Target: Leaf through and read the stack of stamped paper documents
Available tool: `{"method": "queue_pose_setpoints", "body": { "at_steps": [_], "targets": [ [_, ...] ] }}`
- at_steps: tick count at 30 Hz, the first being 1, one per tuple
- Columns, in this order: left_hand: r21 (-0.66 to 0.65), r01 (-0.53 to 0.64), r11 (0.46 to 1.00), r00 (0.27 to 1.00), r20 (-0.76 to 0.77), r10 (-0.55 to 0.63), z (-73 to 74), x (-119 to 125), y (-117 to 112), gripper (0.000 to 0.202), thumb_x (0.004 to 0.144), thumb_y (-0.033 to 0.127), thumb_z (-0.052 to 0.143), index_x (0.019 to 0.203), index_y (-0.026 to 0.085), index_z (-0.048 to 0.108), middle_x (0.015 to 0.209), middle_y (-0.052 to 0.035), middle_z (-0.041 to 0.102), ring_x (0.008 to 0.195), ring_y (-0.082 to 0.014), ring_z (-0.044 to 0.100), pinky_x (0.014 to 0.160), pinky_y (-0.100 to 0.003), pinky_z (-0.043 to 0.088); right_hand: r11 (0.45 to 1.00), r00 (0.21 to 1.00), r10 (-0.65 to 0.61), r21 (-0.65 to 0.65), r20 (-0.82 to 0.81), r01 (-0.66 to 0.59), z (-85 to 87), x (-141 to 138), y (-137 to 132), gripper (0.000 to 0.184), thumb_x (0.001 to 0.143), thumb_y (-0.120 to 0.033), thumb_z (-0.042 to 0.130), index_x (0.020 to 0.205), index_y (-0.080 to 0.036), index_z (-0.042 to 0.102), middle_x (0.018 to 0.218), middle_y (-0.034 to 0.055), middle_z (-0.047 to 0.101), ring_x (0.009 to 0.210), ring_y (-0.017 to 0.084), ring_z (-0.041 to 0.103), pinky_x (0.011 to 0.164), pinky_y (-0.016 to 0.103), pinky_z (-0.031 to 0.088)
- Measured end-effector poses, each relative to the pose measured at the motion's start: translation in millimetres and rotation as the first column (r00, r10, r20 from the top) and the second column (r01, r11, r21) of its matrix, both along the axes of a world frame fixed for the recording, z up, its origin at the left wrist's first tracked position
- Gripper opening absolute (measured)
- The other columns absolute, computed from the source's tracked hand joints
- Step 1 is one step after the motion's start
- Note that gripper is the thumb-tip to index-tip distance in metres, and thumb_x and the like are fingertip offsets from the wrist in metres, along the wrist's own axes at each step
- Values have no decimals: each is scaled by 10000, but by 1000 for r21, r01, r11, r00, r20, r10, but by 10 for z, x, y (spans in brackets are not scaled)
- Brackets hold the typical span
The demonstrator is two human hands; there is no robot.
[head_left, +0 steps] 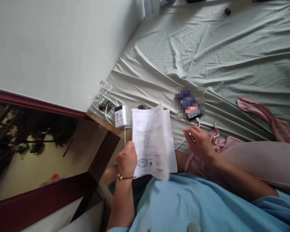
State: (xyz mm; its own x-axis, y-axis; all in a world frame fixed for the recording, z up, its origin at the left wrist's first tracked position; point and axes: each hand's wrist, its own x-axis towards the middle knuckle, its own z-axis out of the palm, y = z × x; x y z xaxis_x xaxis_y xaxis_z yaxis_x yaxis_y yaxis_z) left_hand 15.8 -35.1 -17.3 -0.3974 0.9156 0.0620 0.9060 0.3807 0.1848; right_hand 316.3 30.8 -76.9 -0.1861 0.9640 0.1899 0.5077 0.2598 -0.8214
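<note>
The bed (219,48), under a wrinkled green sheet, stretches beyond both hands. The left hand (127,159) is clamped on printed paper sheets (153,141), held upright. The right hand (199,141), fingers loosely curled and holding nothing, rests on the white charging cable (181,143) running to the phone (190,106) just above it; a white power bank (120,116) lies above the left hand.

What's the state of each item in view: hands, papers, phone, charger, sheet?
left hand: gripping the papers at their lower edge
papers: held up, printed, stamped near the bottom
right hand: resting on the white cable, holding nothing
white cable: plugged into the phone
phone: flat on the bed sheet, screen lit
white charger: lying on the bed's edge, cabled
bed sheet: spread, wrinkled
</note>
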Motion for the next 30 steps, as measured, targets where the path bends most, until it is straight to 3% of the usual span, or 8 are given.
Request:
{"method": "queue_pose_setpoints", "body": {
  "at_steps": [5, 9, 12, 15, 18, 20, 24, 30],
  "targets": [
    [179, 93, 979, 992, 71, -108, 169, -85, -86, 292, 991, 372, 440, 852, 166, 593, 695, -40, 604, 625, -148, 525, 590, -248, 328, 996, 984, -14, -92, -176, -2, -5, 8, 28, 280, 994, -405, 519, 1109, -180, 638, 1027, 101, 667, 830, 180, 621, 703, 307, 508],
    [257, 25, 966, 959, 267, -96, 280, -45, -164, 340, 992, 415, 477, 767, 168, 542, 642, -5, 531, 602, -124, 480, 565, -218, 358, 966, 934, 38, -225, -356, -126, -89, -13, 28, 494, 944, -504, 586, 1337, -209, 535, 1306, 151, 621, 1109, 241, 633, 924, 420, 537],
    [287, -40, 957, 880, 464, -102, 202, -21, -209, 403, 995, 475, 494, 736, 166, 495, 662, 1, 485, 617, -117, 444, 571, -217, 367, 880, 814, 56, -356, -579, -313, -134, -29, 11, 607, 916, -548, 614, 1425, -248, 477, 1391, 147, 597, 1211, 254, 614, 1013, 464, 511],
    [293, -94, 952, 781, 615, -112, 40, 21, -231, 416, 997, 506, 499, 761, 163, 488, 701, 0, 482, 642, -112, 431, 599, -221, 370, 752, 666, 6, -436, -746, -494, -99, -34, -12, 584, 908, -570, 611, 1397, -260, 537, 1284, 115, 673, 1115, 244, 665, 930, 417, 554],
    [309, -118, 944, 764, 636, -113, -108, 112, -218, 424, 988, 518, 517, 760, 161, 490, 683, 4, 459, 640, -110, 412, 604, -223, 362, 693, 556, -95, -456, -825, -559, -35, -40, -29, 568, 882, -596, 620, 1329, -246, 609, 1142, 98, 726, 995, 248, 698, 805, 374, 577],
    [308, -110, 945, 755, 645, -122, -180, 185, -197, 430, 984, 523, 523, 755, 160, 494, 684, 3, 459, 643, -110, 413, 605, -225, 365, 693, 540, -154, -479, -828, -538, -22, -49, -34, 545, 864, -589, 643, 1284, -242, 637, 1072, 87, 740, 930, 243, 704, 741, 348, 572],
    [271, -120, 955, 675, 728, -122, -289, 300, -175, 434, 983, 533, 521, 762, 160, 495, 708, -4, 476, 664, -113, 427, 619, -225, 384, 719, 605, -204, -537, -770, -441, -90, -65, -32, 445, 869, -545, 664, 1192, -239, 669, 965, 50, 741, 766, 189, 681, 650, 294, 540],
    [193, -251, 949, 489, 871, -48, -414, 406, -166, 443, 924, 607, 576, 880, 166, 585, 817, -34, 592, 745, -143, 554, 684, -240, 475, 816, 700, -137, -480, -701, -321, -146, -58, -7, 395, 884, -556, 629, 1109, -236, 677, 986, 42, 724, 798, 191, 654, 640, 284, 525]
  ]
}}
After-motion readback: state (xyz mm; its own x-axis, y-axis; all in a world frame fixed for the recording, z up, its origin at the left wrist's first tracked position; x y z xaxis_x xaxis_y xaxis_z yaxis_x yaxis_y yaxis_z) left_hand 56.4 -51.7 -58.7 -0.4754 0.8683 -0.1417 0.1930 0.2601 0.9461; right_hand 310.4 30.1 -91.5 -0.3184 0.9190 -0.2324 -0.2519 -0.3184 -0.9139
